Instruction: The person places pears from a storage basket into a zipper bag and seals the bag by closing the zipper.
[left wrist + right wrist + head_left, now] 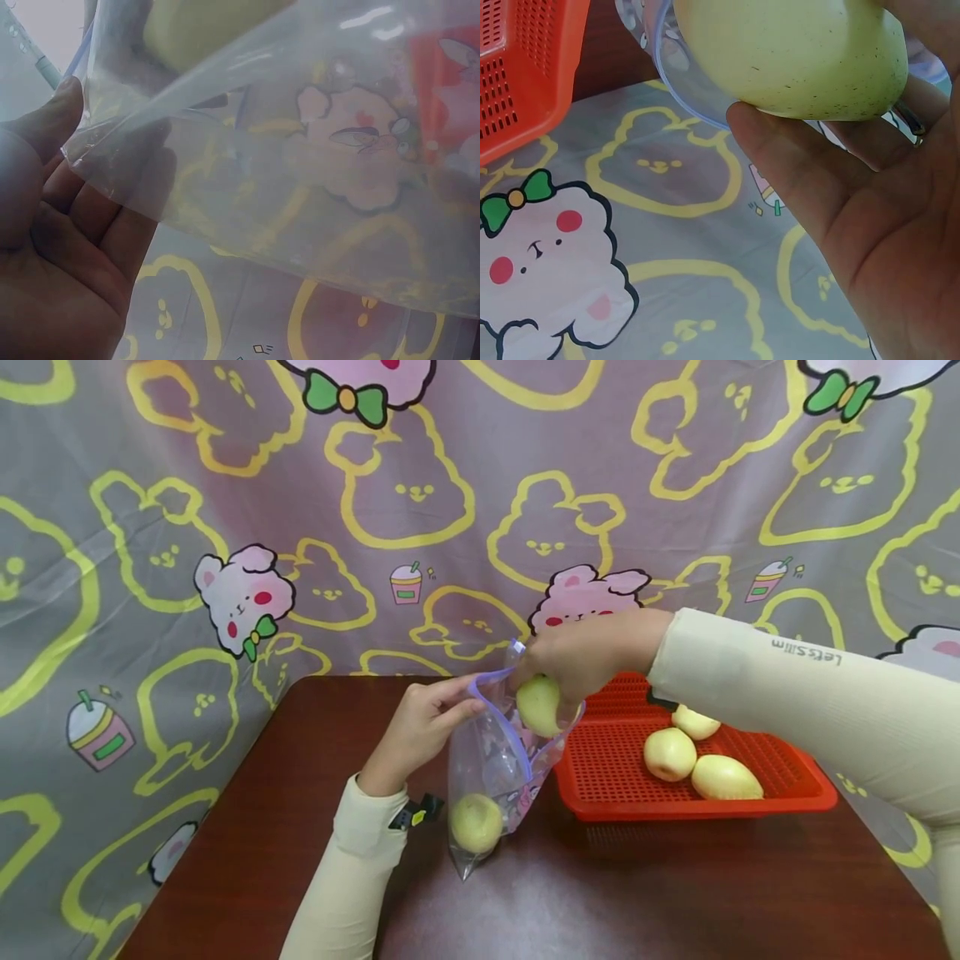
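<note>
My left hand (426,722) pinches the rim of a clear zip bag (491,752) between thumb and fingers, holding its purple-edged mouth apart. A yellow-green pear (476,823) lies in the bottom of the bag. At the bag's mouth, my right hand (558,660) grips another pear (795,56), pale green with dark specks. In the right wrist view, the bag's purple rim curves just behind this fruit. Cartoon prints show on the bag film in the left wrist view, where the left fingers (94,202) are partly behind the plastic.
A red perforated plastic basket (600,806) stands to the right on the dark brown table (300,827). Several pears (670,755) lie in it, partly under the right forearm. A grey cartoon-printed cloth (420,493) hangs behind the table.
</note>
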Demonstrator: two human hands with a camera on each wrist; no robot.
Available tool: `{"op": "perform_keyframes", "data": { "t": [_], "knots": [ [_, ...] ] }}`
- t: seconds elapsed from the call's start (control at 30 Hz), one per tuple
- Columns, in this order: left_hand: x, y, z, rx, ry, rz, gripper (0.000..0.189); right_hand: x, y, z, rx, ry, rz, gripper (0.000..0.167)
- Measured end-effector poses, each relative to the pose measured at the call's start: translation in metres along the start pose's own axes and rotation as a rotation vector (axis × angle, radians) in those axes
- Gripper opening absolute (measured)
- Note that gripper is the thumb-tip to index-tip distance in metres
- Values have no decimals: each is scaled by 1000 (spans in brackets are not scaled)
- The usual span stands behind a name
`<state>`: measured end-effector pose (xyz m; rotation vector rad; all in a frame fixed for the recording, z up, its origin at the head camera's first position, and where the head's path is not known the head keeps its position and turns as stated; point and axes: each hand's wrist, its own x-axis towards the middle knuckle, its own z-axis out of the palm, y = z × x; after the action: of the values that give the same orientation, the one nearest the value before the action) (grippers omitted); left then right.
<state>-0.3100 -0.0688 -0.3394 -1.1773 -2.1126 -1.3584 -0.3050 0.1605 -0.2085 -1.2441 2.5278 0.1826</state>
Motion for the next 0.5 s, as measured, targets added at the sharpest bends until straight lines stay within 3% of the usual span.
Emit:
{"op": "perform_keyframes", "data": {
  "t": [0.2,0.5],
  "knots": [
    [-1,1,-1,2,0,13,31,1,1,8,-13,33,-16,53],
    [-3,4,-1,-5,-4,12,32,6,-1,14,22,2,-2,54]
  ]
}}
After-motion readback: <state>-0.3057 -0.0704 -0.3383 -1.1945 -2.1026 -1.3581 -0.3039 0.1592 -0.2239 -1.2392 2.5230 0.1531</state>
